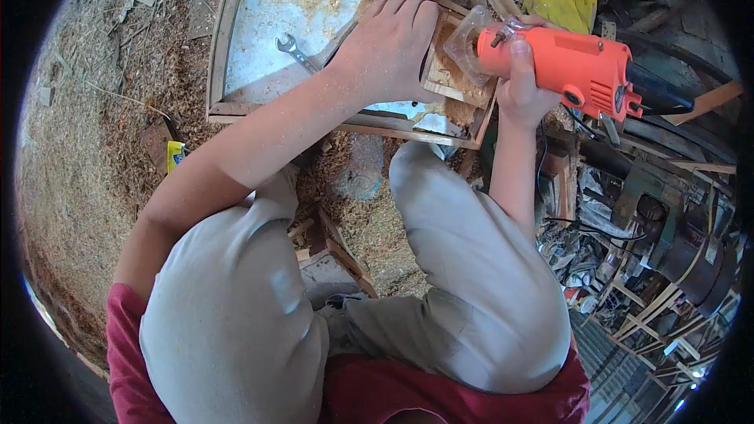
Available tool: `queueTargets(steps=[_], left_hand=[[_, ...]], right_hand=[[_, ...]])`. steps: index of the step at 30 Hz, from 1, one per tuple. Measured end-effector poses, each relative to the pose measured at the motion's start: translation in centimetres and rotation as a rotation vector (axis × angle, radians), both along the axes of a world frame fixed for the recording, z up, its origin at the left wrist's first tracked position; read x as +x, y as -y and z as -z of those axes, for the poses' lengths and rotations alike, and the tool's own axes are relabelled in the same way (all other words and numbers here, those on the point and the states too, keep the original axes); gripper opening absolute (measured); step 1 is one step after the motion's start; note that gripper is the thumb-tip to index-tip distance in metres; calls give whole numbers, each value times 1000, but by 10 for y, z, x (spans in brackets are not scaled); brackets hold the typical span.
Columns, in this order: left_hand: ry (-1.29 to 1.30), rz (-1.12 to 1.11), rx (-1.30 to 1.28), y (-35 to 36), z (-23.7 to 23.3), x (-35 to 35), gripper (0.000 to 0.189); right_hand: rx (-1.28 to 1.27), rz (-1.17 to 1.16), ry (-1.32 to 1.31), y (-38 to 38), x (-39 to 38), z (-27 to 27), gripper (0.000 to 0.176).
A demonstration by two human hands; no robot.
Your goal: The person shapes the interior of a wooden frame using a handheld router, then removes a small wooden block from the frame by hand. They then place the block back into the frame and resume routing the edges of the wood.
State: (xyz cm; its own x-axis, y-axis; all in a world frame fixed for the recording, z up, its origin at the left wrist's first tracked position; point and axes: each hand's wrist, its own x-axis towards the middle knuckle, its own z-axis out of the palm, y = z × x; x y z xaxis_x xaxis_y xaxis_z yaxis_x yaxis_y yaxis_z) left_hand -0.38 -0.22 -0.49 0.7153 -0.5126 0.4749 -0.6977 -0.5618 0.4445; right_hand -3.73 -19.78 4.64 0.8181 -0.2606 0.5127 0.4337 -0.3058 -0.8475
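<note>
Soft light — edges bowed, corners black.

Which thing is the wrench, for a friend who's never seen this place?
Find the wood-framed panel at the top of the picture, with the left hand over it. Look on its pale surface, just above the left forearm. The wrench is the silvery tool lying there with a forked end; unlike the orange power tool, no hand holds it.
</note>
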Motion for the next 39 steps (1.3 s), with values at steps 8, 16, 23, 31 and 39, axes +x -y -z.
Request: queueTargets(steps=[8, 16, 23, 31, 39], left_hand=[[-1, 11, -33, 1, 1, 1, 108], [-26, -7, 56, 0, 0, 0, 108], [-35, -9, 53, 0, -1, 0, 108], [-36, -12, 16, 1, 1, -1, 111], [-16, -14, -18, 1, 2, 0, 110]], right_hand=[[152, -45, 35, 10, -1, 1, 50], [131, -18, 38, 19, -4, 3, 51], [15, 40, 12, 12, -2, 3, 49], [-25, 5, 20, -3, 3, -1, 46], [-41, 6, -1, -7, 3, -4, 47]])
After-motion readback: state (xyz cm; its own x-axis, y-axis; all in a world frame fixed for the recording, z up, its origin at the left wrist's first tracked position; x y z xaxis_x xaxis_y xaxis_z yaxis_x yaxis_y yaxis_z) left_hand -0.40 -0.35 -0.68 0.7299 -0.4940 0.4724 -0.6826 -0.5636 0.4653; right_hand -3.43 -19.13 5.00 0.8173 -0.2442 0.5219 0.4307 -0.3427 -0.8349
